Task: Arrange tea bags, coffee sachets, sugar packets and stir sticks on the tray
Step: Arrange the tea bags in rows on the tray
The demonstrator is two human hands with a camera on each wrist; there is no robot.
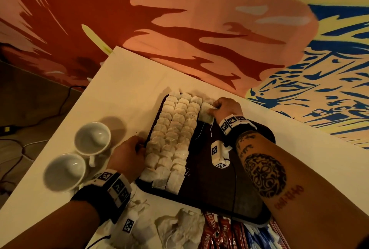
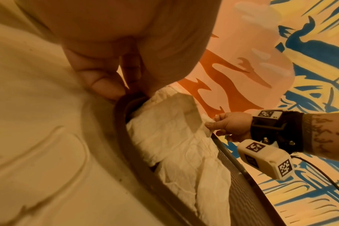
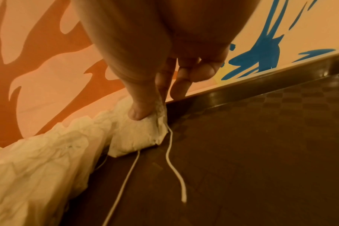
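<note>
A dark tray (image 1: 209, 188) lies on the white table. Three close columns of tea bags (image 1: 173, 138) fill its left half. At the far end of the tray my right hand (image 1: 212, 110) pinches one tea bag (image 1: 205, 115) that starts a fourth column. In the right wrist view the thumb presses on top of this tea bag (image 3: 137, 137), fingers are behind it, and its strings trail over the tray floor (image 3: 242, 137). My left hand (image 1: 139, 145) holds the tray's left rim (image 2: 122, 137) with curled fingers (image 2: 106, 88), beside the tea bag rows (image 2: 174, 137).
Two white cups (image 1: 92, 138) (image 1: 64, 171) stand left of the tray by my left wrist. Loose tea bags (image 1: 179, 226), red coffee sachets (image 1: 219, 234) and blue packets (image 1: 257, 236) lie at the table's near edge. A painted wall rises behind the table.
</note>
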